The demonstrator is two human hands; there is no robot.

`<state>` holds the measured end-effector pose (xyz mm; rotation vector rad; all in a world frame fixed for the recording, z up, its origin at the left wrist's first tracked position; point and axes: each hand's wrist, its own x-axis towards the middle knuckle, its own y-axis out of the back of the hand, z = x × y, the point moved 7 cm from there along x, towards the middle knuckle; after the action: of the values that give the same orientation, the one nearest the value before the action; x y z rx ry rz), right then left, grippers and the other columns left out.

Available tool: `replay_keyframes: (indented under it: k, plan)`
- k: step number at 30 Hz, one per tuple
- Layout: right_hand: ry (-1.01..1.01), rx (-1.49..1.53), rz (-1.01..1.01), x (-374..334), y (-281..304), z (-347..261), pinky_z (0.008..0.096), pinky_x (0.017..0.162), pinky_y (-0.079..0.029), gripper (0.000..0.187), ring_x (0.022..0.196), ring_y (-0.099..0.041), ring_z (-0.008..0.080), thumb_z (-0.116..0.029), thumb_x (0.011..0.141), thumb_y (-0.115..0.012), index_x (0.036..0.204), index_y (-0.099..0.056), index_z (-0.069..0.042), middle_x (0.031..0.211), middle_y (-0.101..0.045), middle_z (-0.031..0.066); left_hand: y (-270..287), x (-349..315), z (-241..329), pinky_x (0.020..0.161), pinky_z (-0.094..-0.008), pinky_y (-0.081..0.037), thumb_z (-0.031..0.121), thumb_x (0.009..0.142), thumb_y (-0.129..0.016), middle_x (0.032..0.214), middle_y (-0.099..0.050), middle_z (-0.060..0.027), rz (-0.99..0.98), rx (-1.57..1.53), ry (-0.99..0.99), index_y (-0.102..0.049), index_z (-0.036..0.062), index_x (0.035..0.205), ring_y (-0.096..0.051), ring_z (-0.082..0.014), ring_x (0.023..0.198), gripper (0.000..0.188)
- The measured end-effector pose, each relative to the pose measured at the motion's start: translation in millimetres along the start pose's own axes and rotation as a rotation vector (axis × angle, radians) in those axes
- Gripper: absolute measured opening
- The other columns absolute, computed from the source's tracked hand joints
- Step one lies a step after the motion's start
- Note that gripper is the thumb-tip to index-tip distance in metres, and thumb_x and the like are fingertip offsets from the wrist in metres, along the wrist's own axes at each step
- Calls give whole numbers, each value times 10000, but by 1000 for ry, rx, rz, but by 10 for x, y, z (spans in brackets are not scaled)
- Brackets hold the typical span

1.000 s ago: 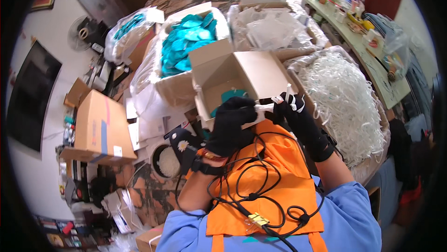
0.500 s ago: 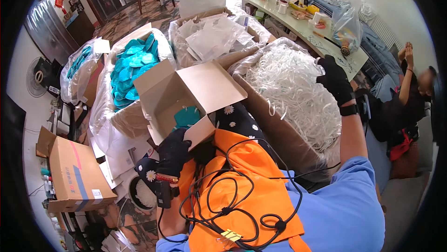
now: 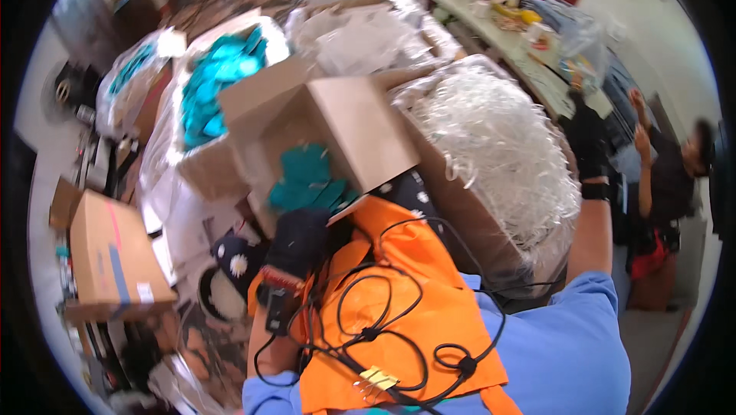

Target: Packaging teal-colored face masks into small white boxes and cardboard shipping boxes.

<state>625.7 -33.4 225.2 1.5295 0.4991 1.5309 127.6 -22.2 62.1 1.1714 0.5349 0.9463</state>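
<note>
A small open cardboard box (image 3: 362,127) tilts toward me over my lap, its flaps spread. Several teal folded pieces (image 3: 307,181) that look like face masks lie inside, against its near side. My left hand (image 3: 299,235), in a black glove, is closed on the box's near edge; motion blurs its fingers. Out to the right, my right hand (image 3: 587,139), also black-gloved, is stretched past the large box of white stringy strips (image 3: 494,146), close to the long table's edge. Its fingers are smeared, and whether they hold anything cannot be made out.
Behind the small box stand a bag-lined box of teal pieces (image 3: 218,81) and one with clear plastic bags (image 3: 364,43). A closed carton (image 3: 119,250) sits left. Cluttered long table (image 3: 529,70) at far right; another person (image 3: 671,158) sits beyond it. Black cords (image 3: 368,334) hang over my orange apron.
The small box has tipped toward me, and more teal pieces show at its near side. My right hand has moved right, away from the white strips toward the table. The view is more blurred.
</note>
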Motion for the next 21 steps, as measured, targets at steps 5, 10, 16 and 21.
replay_keyframes:
  k: [5,10,16,21]
  plan:
    - [365,184,165,-185,86,-401,365,815,-480,177,854,-612,304,-129,795,-679,932,-632,-28,869,-633,123,-88,-112,306,656,-425,-489,136,757,-603,726,-600,-141,135,-9,-98,-627,80,770,-613,-338,721,63]
    - [348,832,-100,-41,275,-1935,320,694,-472,71,709,-579,236,-31,784,-685,830,-635,-7,761,-588,97,-157,-147,320,601,-427,-485,123,755,-598,697,-591,-138,55,-31,40,-623,68,745,-614,-332,690,61]
    - [793,1104,-442,-631,54,-3932,402,793,-494,367,940,-591,360,-81,671,-743,1011,-611,-36,984,-593,166,-229,-71,213,724,-378,-499,110,760,-587,830,-632,-160,11,-92,29,-663,51,882,-630,-287,800,155]
    - [821,703,-528,-800,-776,-4873,464,885,-472,690,1092,-547,390,-374,670,-764,1229,-532,-44,1179,-550,237,-554,-111,-4,692,-392,-500,132,779,-590,816,-629,-142,243,-264,37,-665,76,823,-617,-307,760,103]
